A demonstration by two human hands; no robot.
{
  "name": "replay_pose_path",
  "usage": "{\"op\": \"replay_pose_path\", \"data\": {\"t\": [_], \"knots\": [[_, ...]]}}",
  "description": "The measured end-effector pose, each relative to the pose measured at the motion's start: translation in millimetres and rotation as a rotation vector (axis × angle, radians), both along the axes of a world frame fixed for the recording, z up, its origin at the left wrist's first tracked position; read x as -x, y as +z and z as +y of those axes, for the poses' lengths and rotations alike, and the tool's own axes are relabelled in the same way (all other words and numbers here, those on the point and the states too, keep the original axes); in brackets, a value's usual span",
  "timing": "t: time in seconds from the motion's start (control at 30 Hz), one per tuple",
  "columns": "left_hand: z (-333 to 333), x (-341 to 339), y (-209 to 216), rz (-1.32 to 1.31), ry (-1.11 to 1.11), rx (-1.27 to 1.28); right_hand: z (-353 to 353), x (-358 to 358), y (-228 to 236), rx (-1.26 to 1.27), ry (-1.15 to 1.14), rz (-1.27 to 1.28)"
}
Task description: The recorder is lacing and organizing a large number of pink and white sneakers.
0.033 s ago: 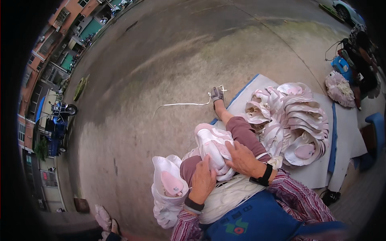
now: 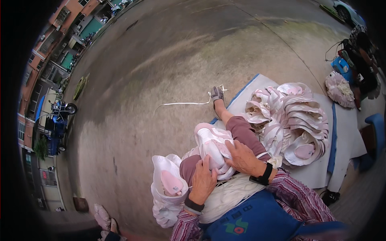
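Note:
A white and pink shoe upper [image 2: 213, 146] lies across my lap, its rounded pink toe end pointing away from me. My left hand [image 2: 204, 181] grips its near left edge with bent fingers. On the other side, my right hand [image 2: 244, 160] holds the right edge, thumb and fingers on the pink-and-white material. A thick bundle of white laces [image 2: 227, 195] rests on my lap over a blue apron [image 2: 249, 217]. Beside my left knee sits a stack of nested white uppers [image 2: 165, 205] with a pink tongue showing.
To the right, a large pile of white and pink uppers [image 2: 307, 116] lies on a pale sheet [image 2: 309, 176] with blue edges. One loose white lace [image 2: 183, 104] trails on the concrete by my foot. Another person [image 2: 364, 52] is at the far right, near a round bundle of uppers [image 2: 339, 89].
My hands and the shoe upper look almost unmoved. The person at the far right has shifted posture slightly.

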State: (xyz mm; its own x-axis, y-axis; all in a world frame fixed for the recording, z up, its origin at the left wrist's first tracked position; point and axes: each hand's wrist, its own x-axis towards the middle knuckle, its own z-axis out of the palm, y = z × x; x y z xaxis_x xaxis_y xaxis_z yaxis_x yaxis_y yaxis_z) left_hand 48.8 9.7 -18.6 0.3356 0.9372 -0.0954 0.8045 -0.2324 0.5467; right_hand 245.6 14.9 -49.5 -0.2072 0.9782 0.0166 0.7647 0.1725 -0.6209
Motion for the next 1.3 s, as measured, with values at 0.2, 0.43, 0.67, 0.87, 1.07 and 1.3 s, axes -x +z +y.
{"op": "replay_pose_path", "data": {"t": [0.2, 0.43, 0.67, 0.87, 1.07, 1.3], "knots": [[-1, -3, 3, 0.08, -0.045, -0.107, 6, -1, -14, -0.078, -0.048, 0.194], [9, 15, -3, -0.095, -0.103, -0.075, 0, 9, 12, -0.24, -0.003, 0.08], [8, 9, -7, -0.082, -0.053, -0.133, 17, 1, -8, -0.22, -0.032, 0.087], [-2, 14, 0, 0.053, 0.026, -0.023, 11, -5, 1, -0.188, -0.073, -0.015], [11, 8, -12, 0.142, 0.026, -0.069, 6, -7, -3, -0.198, -0.062, 0.074], [-1, -15, 4, 0.035, 0.057, -0.219, 15, -31, -12, -0.173, -0.013, 0.294]]}}
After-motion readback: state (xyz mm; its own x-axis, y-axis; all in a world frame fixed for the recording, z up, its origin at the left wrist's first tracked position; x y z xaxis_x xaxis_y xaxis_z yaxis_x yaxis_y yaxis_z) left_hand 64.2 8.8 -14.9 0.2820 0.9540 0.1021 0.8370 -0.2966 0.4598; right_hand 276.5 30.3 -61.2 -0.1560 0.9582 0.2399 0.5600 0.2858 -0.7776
